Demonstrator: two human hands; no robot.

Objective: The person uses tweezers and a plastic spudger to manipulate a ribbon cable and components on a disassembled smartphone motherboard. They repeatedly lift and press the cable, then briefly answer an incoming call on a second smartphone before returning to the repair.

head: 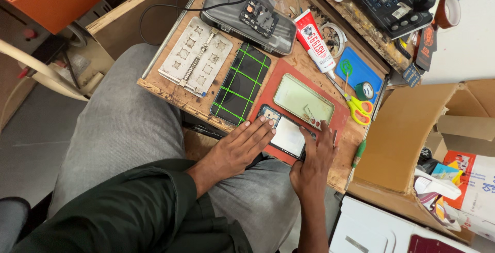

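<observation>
both hands lie open and flat, the left hand (242,147) pressing its fingertips on the near-left edge of a dark-framed phone with a pale screen (286,137) and the right hand (313,162) steadying its right edge, on the red rectangular mat (268,101) at the near edge of the wooden tabletop (170,90). so close to that edge, uneven pressure could, i judge, slide the phone into the lap. counted: three phone-sized pieces, with one pale green back panel (303,101) and one black phone bound with green bands (241,84); one pair of yellow-handled scissors (357,106); one white-and-red glue tube (315,40).
</observation>
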